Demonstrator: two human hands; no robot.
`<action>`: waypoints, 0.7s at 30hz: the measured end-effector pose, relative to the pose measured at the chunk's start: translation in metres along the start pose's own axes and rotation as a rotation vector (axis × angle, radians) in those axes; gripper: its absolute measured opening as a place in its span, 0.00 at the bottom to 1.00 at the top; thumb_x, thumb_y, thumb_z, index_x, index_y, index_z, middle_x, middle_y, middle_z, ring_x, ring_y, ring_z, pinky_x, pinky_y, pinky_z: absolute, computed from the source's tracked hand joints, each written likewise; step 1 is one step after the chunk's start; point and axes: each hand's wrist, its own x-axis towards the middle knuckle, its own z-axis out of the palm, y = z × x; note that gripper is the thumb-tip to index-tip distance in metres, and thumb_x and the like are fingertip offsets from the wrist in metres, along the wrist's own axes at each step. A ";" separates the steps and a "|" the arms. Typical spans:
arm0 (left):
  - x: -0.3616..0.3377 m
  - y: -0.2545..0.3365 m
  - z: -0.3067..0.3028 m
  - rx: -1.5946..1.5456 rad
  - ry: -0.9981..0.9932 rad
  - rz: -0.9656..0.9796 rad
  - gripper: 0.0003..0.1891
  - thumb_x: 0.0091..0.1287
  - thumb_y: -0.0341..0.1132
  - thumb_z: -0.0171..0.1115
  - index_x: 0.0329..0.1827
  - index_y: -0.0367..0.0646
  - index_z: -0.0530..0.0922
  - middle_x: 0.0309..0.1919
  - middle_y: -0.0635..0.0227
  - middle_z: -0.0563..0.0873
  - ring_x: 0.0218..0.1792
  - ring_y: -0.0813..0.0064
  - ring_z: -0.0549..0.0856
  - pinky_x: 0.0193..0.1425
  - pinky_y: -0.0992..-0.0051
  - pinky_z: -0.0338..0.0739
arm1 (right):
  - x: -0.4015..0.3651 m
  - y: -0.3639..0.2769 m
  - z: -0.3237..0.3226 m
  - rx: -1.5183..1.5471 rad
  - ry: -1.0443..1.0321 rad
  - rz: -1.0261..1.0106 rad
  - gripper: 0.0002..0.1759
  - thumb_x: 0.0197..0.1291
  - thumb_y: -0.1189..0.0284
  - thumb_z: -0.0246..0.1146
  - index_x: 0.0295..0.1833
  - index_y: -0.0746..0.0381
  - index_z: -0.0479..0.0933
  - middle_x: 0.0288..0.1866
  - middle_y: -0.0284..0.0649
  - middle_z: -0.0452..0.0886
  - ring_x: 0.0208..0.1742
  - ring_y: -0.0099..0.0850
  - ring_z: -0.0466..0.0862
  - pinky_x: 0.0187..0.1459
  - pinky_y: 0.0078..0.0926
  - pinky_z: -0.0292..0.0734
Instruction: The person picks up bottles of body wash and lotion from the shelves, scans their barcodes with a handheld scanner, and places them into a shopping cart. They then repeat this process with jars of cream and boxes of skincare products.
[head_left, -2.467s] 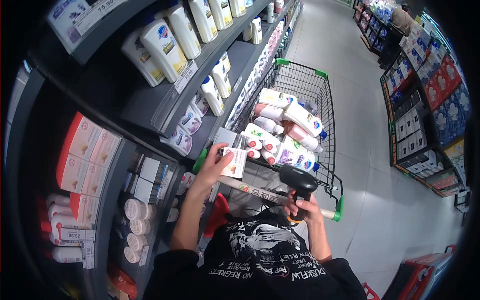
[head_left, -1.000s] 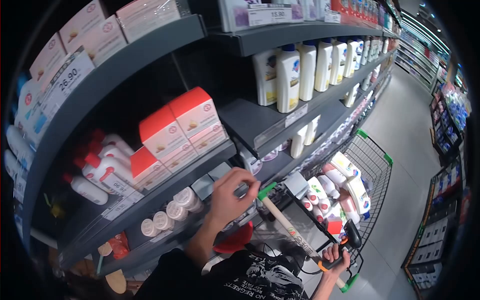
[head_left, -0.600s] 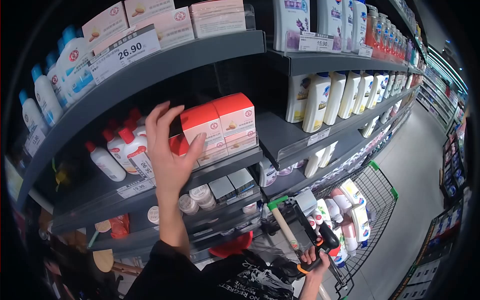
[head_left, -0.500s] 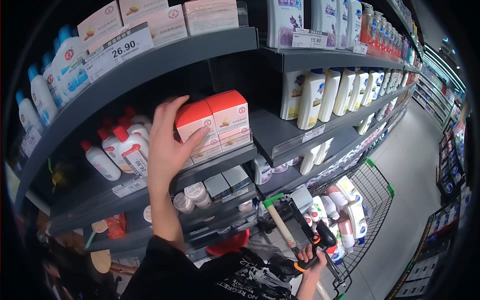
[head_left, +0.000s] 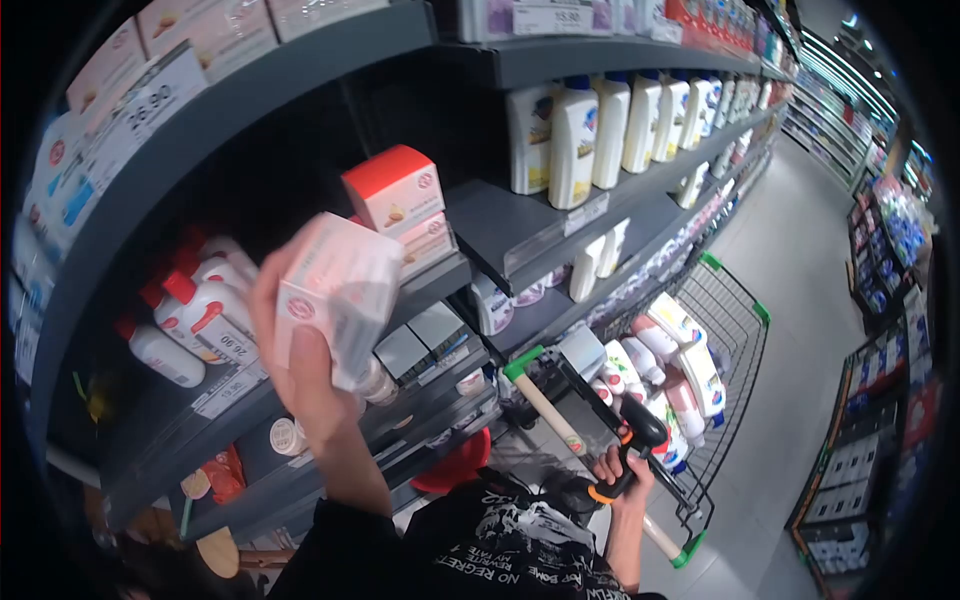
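Observation:
My left hand point(head_left: 308, 385) grips a pale pink-and-white carton point(head_left: 345, 285), slightly blurred, in front of the shelf edge. Behind it on the shelf, a red-topped box point(head_left: 397, 190) sits on another pink box point(head_left: 428, 240). White bottles with red caps point(head_left: 205, 305) stand just left of that hand. Down at the cart, my right hand point(head_left: 628, 485) is closed around the handle of a black-and-orange handheld scanner point(head_left: 642, 428), beside the cart's push bar point(head_left: 550, 410).
A wire shopping cart point(head_left: 735, 380) holds several bottles and a box point(head_left: 582, 352). White bottles with blue caps point(head_left: 573, 145) line the shelf to the right. A red basin-like object point(head_left: 455, 462) lies low by the shelves. The aisle floor point(head_left: 765, 260) runs beyond the cart.
My left hand has lifted a box off the shelf stack and drawn it toward me, tilted. The view has shifted, while my right hand keeps the scanner.

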 end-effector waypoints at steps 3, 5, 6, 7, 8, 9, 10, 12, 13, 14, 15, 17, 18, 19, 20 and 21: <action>-0.064 -0.050 0.024 -0.609 -0.065 -0.579 0.27 0.75 0.48 0.48 0.69 0.37 0.67 0.61 0.58 0.78 0.61 0.62 0.79 0.67 0.61 0.72 | 0.000 -0.002 0.008 -0.053 -0.030 0.016 0.27 0.58 0.70 0.61 0.64 0.62 0.68 0.20 0.36 0.67 0.20 0.27 0.70 0.33 0.31 0.67; -0.099 -0.081 0.046 -0.727 -0.002 -1.181 0.21 0.75 0.46 0.50 0.63 0.43 0.74 0.56 0.66 0.82 0.56 0.69 0.82 0.60 0.62 0.77 | -0.004 -0.002 0.010 -0.084 0.023 0.035 0.26 0.57 0.72 0.62 0.62 0.64 0.68 0.21 0.36 0.69 0.21 0.28 0.71 0.34 0.33 0.69; -0.119 -0.106 0.055 -0.725 0.069 -1.375 0.20 0.74 0.48 0.51 0.59 0.45 0.76 0.53 0.67 0.84 0.54 0.69 0.83 0.55 0.64 0.79 | -0.009 -0.002 0.015 -0.151 0.064 0.043 0.25 0.56 0.74 0.63 0.61 0.65 0.69 0.23 0.36 0.70 0.22 0.28 0.72 0.35 0.33 0.71; -0.131 -0.112 0.059 -0.671 -0.047 -1.507 0.20 0.73 0.50 0.52 0.57 0.47 0.77 0.51 0.67 0.84 0.52 0.69 0.84 0.51 0.67 0.79 | -0.015 -0.003 0.014 -0.205 0.007 0.043 0.25 0.54 0.77 0.65 0.59 0.65 0.70 0.26 0.37 0.74 0.26 0.28 0.77 0.36 0.36 0.74; -0.143 -0.118 0.062 -0.638 -0.100 -1.547 0.21 0.72 0.51 0.52 0.58 0.47 0.77 0.50 0.68 0.85 0.50 0.69 0.85 0.50 0.68 0.79 | -0.022 -0.007 0.015 -0.426 0.000 0.096 0.25 0.54 0.77 0.66 0.59 0.65 0.70 0.29 0.38 0.76 0.28 0.28 0.79 0.37 0.37 0.76; -0.152 -0.122 0.067 -0.605 -0.151 -1.584 0.21 0.72 0.52 0.52 0.58 0.47 0.77 0.49 0.68 0.86 0.49 0.70 0.85 0.48 0.69 0.79 | -0.030 -0.013 0.018 -0.647 -0.006 0.159 0.25 0.54 0.78 0.68 0.58 0.65 0.71 0.33 0.39 0.78 0.29 0.28 0.80 0.38 0.37 0.77; -0.158 -0.125 0.073 -0.615 -0.164 -1.607 0.21 0.72 0.52 0.52 0.58 0.47 0.77 0.49 0.68 0.86 0.49 0.70 0.85 0.48 0.69 0.79 | -0.034 -0.027 0.033 -0.870 -0.039 0.337 0.25 0.55 0.76 0.69 0.58 0.67 0.72 0.42 0.40 0.80 0.38 0.27 0.82 0.45 0.33 0.77; -0.165 -0.128 0.082 -0.546 -0.190 -1.631 0.21 0.72 0.52 0.52 0.57 0.48 0.77 0.47 0.69 0.86 0.48 0.71 0.86 0.49 0.71 0.78 | -0.033 -0.024 0.060 -1.101 -0.169 -0.001 0.26 0.53 0.76 0.70 0.58 0.69 0.73 0.48 0.40 0.81 0.48 0.27 0.79 0.52 0.27 0.73; -0.166 -0.128 0.086 -0.541 -0.206 -1.650 0.21 0.72 0.52 0.52 0.57 0.48 0.77 0.47 0.69 0.86 0.48 0.71 0.86 0.49 0.71 0.78 | -0.036 -0.024 0.062 -1.108 -0.156 0.064 0.26 0.52 0.76 0.70 0.58 0.69 0.74 0.49 0.40 0.82 0.51 0.27 0.78 0.55 0.26 0.72; -0.166 -0.129 0.091 -0.527 -0.274 -1.608 0.21 0.71 0.53 0.54 0.58 0.50 0.76 0.47 0.72 0.85 0.49 0.74 0.84 0.48 0.71 0.78 | -0.037 -0.021 0.061 -1.076 -0.121 0.032 0.27 0.50 0.77 0.71 0.57 0.68 0.74 0.50 0.42 0.82 0.50 0.27 0.77 0.55 0.28 0.72; -0.167 -0.129 0.096 -0.514 -0.343 -1.564 0.21 0.70 0.54 0.55 0.59 0.52 0.76 0.48 0.74 0.85 0.51 0.77 0.83 0.48 0.71 0.77 | -0.041 -0.020 0.061 -1.070 -0.097 0.026 0.27 0.50 0.77 0.71 0.57 0.68 0.74 0.50 0.42 0.82 0.50 0.27 0.77 0.55 0.28 0.72; -0.170 -0.129 0.106 -0.539 -0.362 -1.599 0.20 0.70 0.51 0.57 0.59 0.50 0.76 0.48 0.73 0.84 0.51 0.77 0.83 0.51 0.73 0.77 | -0.050 -0.022 0.059 -0.998 0.029 0.028 0.27 0.51 0.77 0.71 0.58 0.68 0.74 0.50 0.41 0.81 0.51 0.27 0.77 0.56 0.27 0.72; -0.176 -0.132 0.112 -0.535 -0.365 -1.577 0.20 0.71 0.50 0.56 0.59 0.48 0.76 0.49 0.71 0.85 0.51 0.76 0.84 0.51 0.73 0.78 | -0.054 -0.022 0.052 -0.991 0.039 -0.060 0.28 0.51 0.77 0.71 0.60 0.68 0.73 0.50 0.39 0.81 0.53 0.27 0.77 0.56 0.26 0.71; -0.181 -0.133 0.117 -0.529 -0.370 -1.557 0.20 0.72 0.49 0.55 0.58 0.46 0.77 0.50 0.70 0.85 0.50 0.75 0.85 0.52 0.72 0.78 | -0.064 -0.024 0.047 -0.900 0.133 -0.045 0.29 0.52 0.77 0.71 0.60 0.68 0.71 0.46 0.40 0.81 0.46 0.27 0.80 0.51 0.28 0.75; -0.183 -0.132 0.122 -0.526 -0.374 -1.559 0.20 0.72 0.47 0.56 0.59 0.45 0.77 0.51 0.69 0.85 0.51 0.75 0.85 0.55 0.72 0.78 | -0.074 -0.029 0.036 -0.759 0.181 -0.005 0.28 0.52 0.78 0.70 0.60 0.68 0.71 0.43 0.40 0.81 0.40 0.27 0.80 0.46 0.30 0.76; -0.185 -0.133 0.128 -0.533 -0.400 -1.572 0.20 0.72 0.47 0.56 0.59 0.45 0.77 0.51 0.69 0.85 0.51 0.75 0.85 0.55 0.72 0.78 | -0.081 -0.034 0.027 -0.621 0.221 0.032 0.27 0.53 0.78 0.69 0.59 0.67 0.71 0.40 0.41 0.81 0.34 0.27 0.81 0.41 0.32 0.77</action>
